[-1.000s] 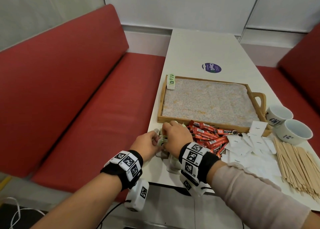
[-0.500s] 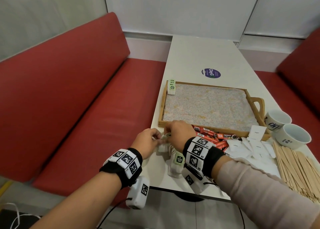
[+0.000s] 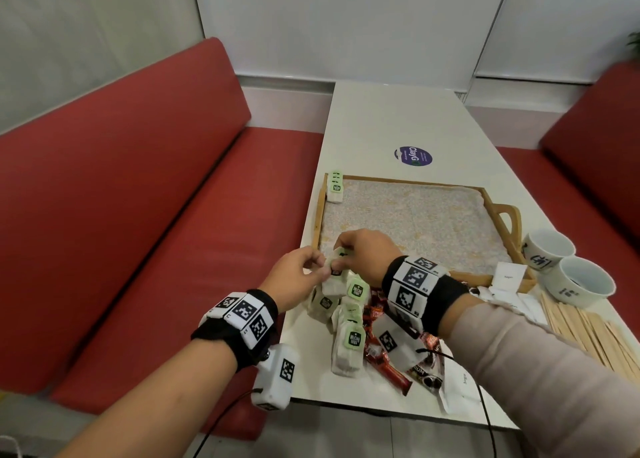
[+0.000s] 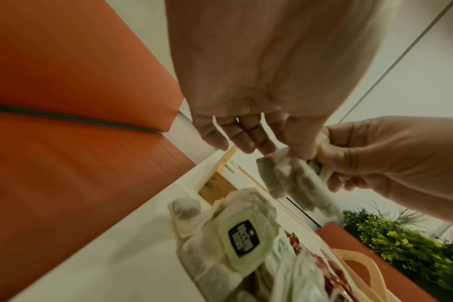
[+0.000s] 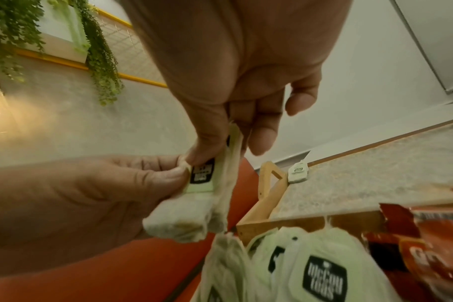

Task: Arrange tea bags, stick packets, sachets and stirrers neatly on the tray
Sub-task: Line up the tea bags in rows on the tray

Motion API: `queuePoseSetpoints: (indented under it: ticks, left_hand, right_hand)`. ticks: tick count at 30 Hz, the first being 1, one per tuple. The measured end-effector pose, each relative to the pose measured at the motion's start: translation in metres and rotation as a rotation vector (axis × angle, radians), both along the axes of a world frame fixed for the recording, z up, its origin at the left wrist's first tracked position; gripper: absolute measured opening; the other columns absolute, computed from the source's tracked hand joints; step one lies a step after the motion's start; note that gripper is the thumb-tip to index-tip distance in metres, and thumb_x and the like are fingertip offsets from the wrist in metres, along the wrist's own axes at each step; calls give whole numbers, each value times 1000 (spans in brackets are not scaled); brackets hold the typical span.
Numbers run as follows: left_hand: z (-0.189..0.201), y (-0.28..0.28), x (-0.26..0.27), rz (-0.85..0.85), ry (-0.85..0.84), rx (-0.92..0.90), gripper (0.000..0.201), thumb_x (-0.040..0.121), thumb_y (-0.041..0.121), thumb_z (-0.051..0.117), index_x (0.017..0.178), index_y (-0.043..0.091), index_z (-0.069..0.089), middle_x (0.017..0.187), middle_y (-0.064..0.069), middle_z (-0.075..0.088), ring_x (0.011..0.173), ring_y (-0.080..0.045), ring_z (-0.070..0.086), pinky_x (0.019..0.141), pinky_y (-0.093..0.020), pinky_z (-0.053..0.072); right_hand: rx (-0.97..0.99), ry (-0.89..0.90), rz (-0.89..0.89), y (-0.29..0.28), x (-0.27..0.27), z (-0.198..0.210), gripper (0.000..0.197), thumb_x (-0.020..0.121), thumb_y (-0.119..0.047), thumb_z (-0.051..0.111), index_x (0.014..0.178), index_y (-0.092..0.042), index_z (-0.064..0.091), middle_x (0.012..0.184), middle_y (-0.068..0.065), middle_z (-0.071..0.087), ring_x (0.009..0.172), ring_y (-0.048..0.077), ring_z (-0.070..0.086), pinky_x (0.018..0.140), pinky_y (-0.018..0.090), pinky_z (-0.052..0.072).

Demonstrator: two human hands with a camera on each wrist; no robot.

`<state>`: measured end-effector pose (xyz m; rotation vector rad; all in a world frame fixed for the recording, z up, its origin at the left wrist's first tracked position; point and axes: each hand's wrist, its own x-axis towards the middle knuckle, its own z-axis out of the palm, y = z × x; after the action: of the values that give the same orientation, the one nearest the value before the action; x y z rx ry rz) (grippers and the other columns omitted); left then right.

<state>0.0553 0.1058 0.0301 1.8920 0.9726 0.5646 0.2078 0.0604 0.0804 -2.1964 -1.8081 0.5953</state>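
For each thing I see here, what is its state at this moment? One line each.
Left hand: pinches the held tea bags.
Right hand: pinches the held tea bags.
Held tea bags: lifted above the table.
Tray: holds one small stack of tea bags in its far left corner.
Loose tea bags: heaped on the table.
Red stick packets: scattered.
Stirrers: off the tray.
Cups: upright.

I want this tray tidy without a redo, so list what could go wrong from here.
1. Both hands, left hand and right hand, pinch the held tea bags together; pulling apart might tear the thin paper.
2. A tea bag and red stick packets lie near the table edge; a sleeve could sweep them off.
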Motion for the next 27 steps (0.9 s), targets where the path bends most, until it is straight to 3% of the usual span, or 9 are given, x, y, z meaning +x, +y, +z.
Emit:
queuePoseSetpoints:
  ticks: [1,3,6,8,9,13,17,24,27]
  left_hand:
    - [2,2,1,-13,-26,-21,13,88,15,63,81,22,54,89,5,61,74,-5,54,66,-14,43]
    - [8,6,5,-32,-109,-134,14,88,13,63,89,20,50,99,4,59,77,-7,55,73,-24,48]
    - [18,11,11,-91,-176,-274,39,83,13,67,115,18,44,111,-3,61,90,-9,59,84,-27,49]
    - [24,14,16,-135,-177,-355,55,78,19,66,126,16,40,107,0,62,93,-10,60,89,-32,50]
    - [26,16,18,-152,-199,-412,51,82,15,64,127,15,41,103,2,63,93,-11,62,90,-37,51]
    - [25,19,22,-177,-315,-597,28,95,0,49,117,17,48,102,0,68,89,-19,68,76,-36,57]
    - [21,25,23,-111,-442,-681,28,94,-3,49,114,16,51,100,-6,65,80,-17,69,65,-25,59]
    - [23,45,22,-84,-541,-712,28,89,-8,53,107,14,54,95,-7,64,77,-14,70,62,-25,59]
    - [23,50,22,-129,-524,-722,31,88,-8,54,109,14,53,98,-9,63,84,-20,67,61,-25,59]
  right_hand:
    - [7,39,-9,3,3,2,23,79,-33,72,95,-19,65,90,2,69,85,23,65,83,40,52]
    - [31,121,-15,8,8,7,15,78,-27,74,88,-18,65,84,3,69,81,23,66,79,40,54]
    - [63,175,37,15,12,16,15,79,-20,74,88,-10,67,85,6,69,80,23,63,76,37,50]
    - [78,201,66,19,13,21,19,79,-20,74,92,-7,69,88,8,70,81,21,62,77,34,48]
    - [79,207,70,22,14,23,19,79,-20,73,93,-7,69,89,8,70,81,20,63,78,33,48]
    - [104,216,62,29,18,21,19,79,-21,74,89,-7,66,84,2,67,77,16,60,73,32,46]
    - [211,258,-52,32,19,13,21,81,-24,72,88,-16,54,72,-11,54,62,2,50,54,10,36]
    - [188,347,-128,41,18,-5,21,84,-33,69,75,-21,53,73,-6,58,66,9,52,66,26,46]
    - [210,421,-166,45,17,-8,23,83,-32,70,68,-23,55,70,-6,60,66,11,55,72,33,51]
